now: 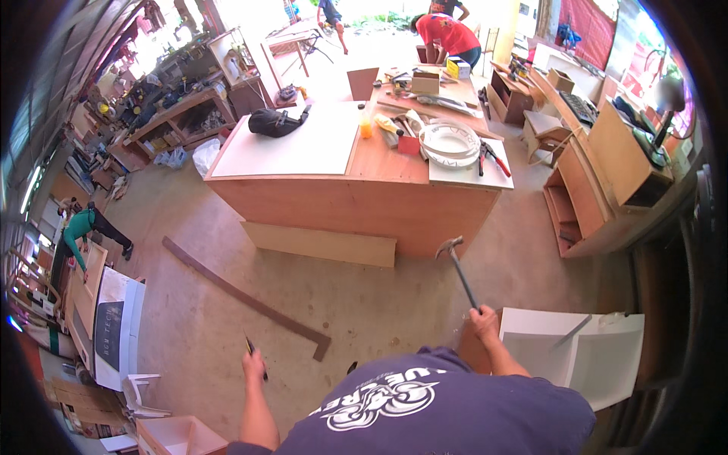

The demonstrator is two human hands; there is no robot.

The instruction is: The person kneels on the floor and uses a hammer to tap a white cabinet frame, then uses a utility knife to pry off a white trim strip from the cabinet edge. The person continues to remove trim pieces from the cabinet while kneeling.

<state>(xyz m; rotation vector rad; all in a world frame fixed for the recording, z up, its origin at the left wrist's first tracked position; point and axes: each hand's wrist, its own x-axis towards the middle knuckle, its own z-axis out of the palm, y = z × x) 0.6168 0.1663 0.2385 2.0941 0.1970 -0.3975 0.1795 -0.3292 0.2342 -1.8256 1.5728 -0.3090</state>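
My right hand [484, 324] is closed around the lower handle of a claw hammer [462, 277]. The hammer's head points up and away, above the floor in front of the bench. At lower left, my left hand [254, 367] is closed on a slim black-and-yellow tool [250, 346], its exact kind too small to make out. Beside my right forearm stands a white box-like cabinet [523, 341] with an inner divider. A long dark brown strip [243, 296] with a short bent end lies on the floor, ahead of my left hand.
A wooden workbench [334, 205] stands ahead, bearing a black cap [277, 122], a coil of white edging [450, 142] and red-handled pliers [497, 161]. Wooden cabinets line the right. A person in green [80, 225] bends at far left; another in red [447, 36] stoops behind the bench.
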